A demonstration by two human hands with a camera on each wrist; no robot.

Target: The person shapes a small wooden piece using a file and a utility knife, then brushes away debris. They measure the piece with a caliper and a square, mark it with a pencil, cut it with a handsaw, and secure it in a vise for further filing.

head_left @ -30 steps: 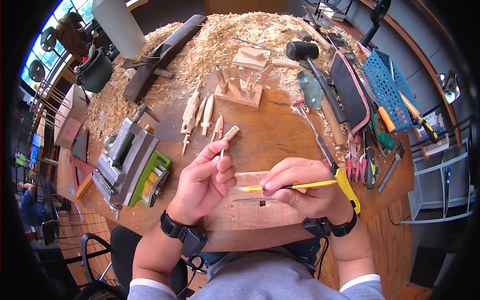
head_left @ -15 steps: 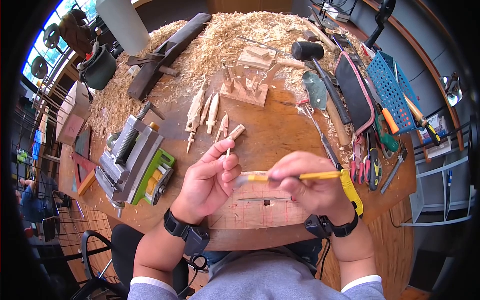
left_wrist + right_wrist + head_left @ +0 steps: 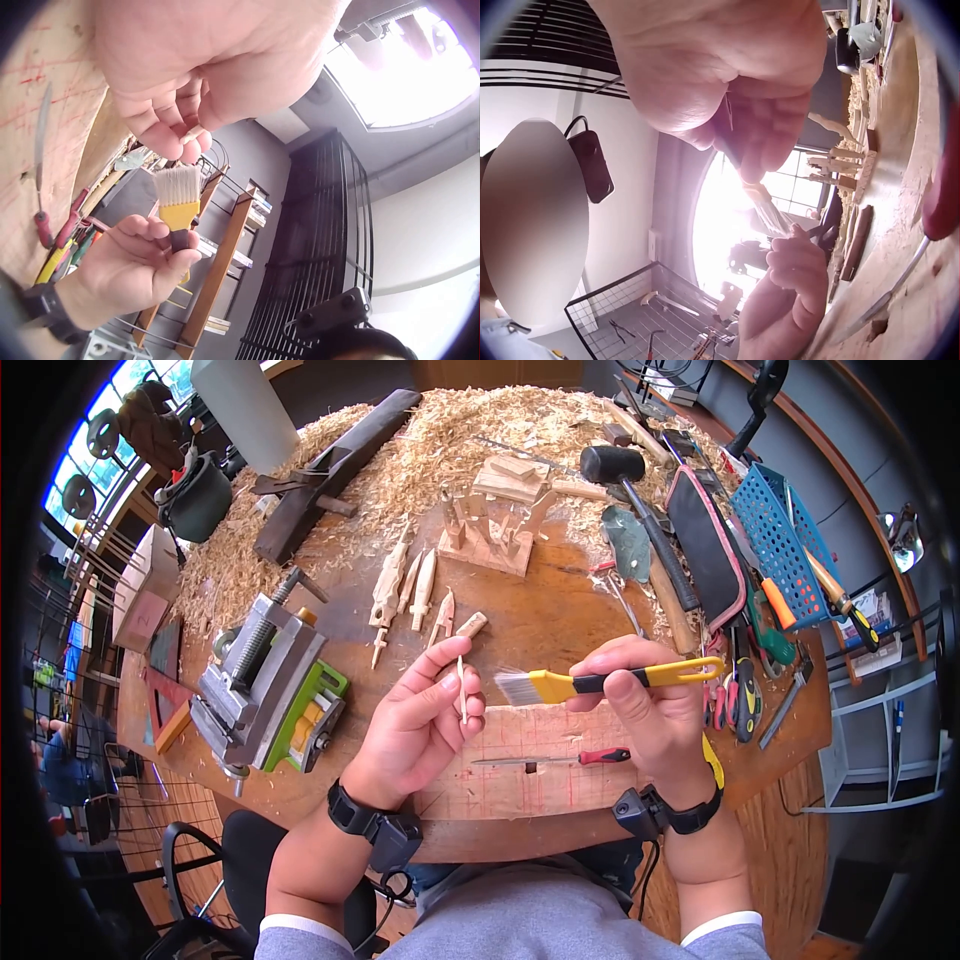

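left hand [image 3: 415,732] pinching thin pale wooden stick [image 3: 462,695] between thumb and fingers; right hand [image 3: 660,725] gripping yellow-and-black flat brush [image 3: 550,687], pale bristles pointing toward left hand. below: pale red-lined wooden board [image 3: 475,795], bearing slim-bladed tool [image 3: 603,756] with red-and-black handle. at left: grey metal vise [image 3: 262,670] with green base. beyond: carved pale wooden pieces [image 3: 388,595], heaped curled wood shavings [image 3: 480,420].

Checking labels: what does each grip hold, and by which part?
Right grip: yellow brush, by its handle's black section. Left grip: thin stick, exact spot unclear.
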